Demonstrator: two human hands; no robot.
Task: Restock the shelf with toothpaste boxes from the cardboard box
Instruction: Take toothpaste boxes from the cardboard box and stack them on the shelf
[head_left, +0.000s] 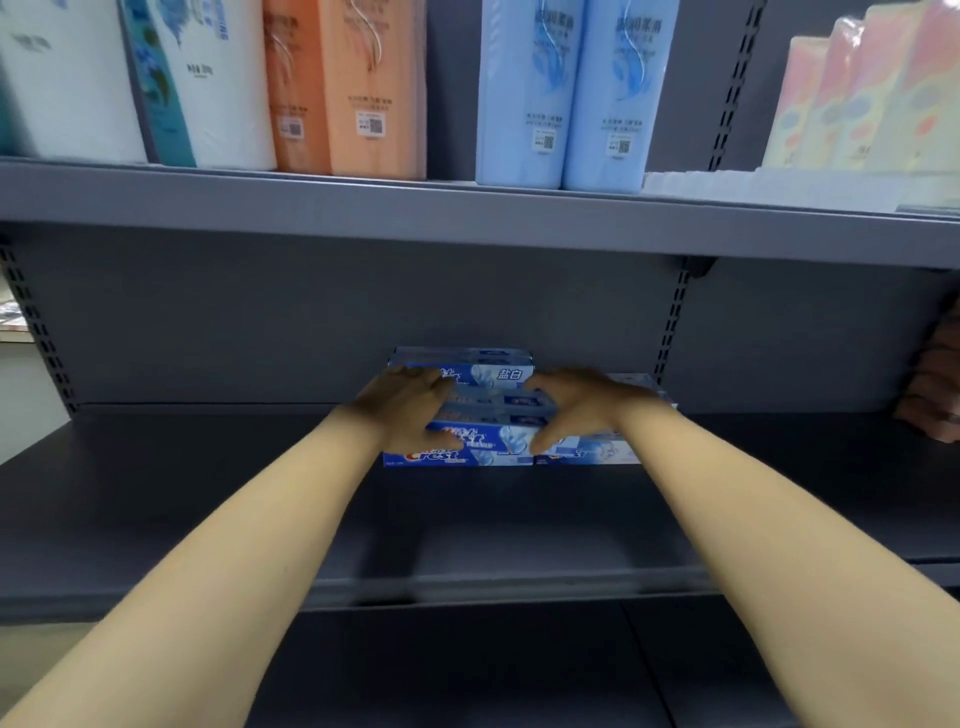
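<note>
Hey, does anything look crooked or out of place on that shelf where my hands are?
Nothing stands out. The toothpaste boxes sit in a tidy stack on the gray shelf, with your left hand and right hand on them.

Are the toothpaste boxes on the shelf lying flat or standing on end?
Lying flat. The toothpaste boxes are stacked lengthwise on the grey shelf, long printed faces forward, with the left hand and right hand resting on the stack.
</note>
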